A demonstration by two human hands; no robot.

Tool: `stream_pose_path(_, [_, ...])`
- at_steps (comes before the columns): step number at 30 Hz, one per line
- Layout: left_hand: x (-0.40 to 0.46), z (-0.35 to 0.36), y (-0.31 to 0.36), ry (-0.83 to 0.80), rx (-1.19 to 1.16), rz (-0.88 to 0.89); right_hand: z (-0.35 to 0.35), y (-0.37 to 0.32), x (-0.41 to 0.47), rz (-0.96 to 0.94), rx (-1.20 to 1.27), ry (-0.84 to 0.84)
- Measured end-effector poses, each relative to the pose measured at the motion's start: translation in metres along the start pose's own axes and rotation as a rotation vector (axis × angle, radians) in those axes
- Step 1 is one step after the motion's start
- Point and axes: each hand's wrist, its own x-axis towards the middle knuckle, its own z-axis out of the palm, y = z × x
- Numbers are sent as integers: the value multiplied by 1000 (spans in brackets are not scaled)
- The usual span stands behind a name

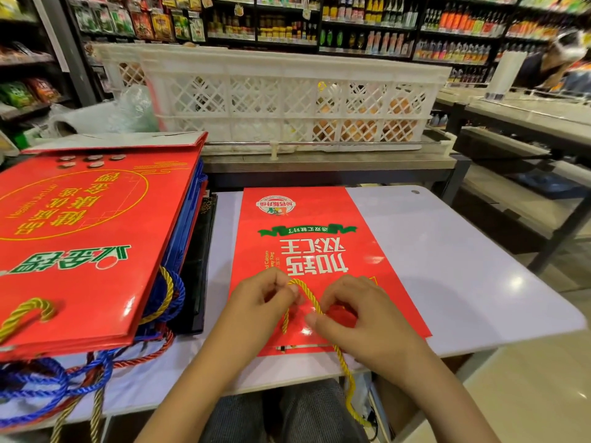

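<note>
1. The red bag (323, 251) lying flat on the desk (454, 251) is printed upside down to the camera, with large white characters "加钙双汇王".
2. Its green ribbon reads "选双汇就对了", and its round badge reads "加钙新升级".
3. Small yellow English beside the characters shows "Calcium" and "King".
4. The top bag (80, 219) of the left pile carries green "金锣" and yellow "Health"; its other yellow characters are unclear.

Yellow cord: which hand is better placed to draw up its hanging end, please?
Right, probably: the right hand pinches the yellow cord beside its hanging length; the left hand holds the loop's top.
</note>
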Motion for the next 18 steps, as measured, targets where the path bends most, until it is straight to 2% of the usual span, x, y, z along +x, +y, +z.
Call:
stream_pose_path(4, [3,-1,3,24,-25,-37,1,1,0,-19,16,-46])
stream_pose_path(9, [-2,0,12,-28,-69,-19,-9,-4,-3,27,278,-53])
stream_pose_path(13, [-5,1,26,-115,359,224,-14,-9,-1,-21,247,-31])
stream_pose_path(15, [2,-1,26,-57,372,274,-18,-10,-2,-12,292,-33])
stream_pose_path(18, [11,-6,29,115,150,197,-26,-9,-4,28,401,-50])
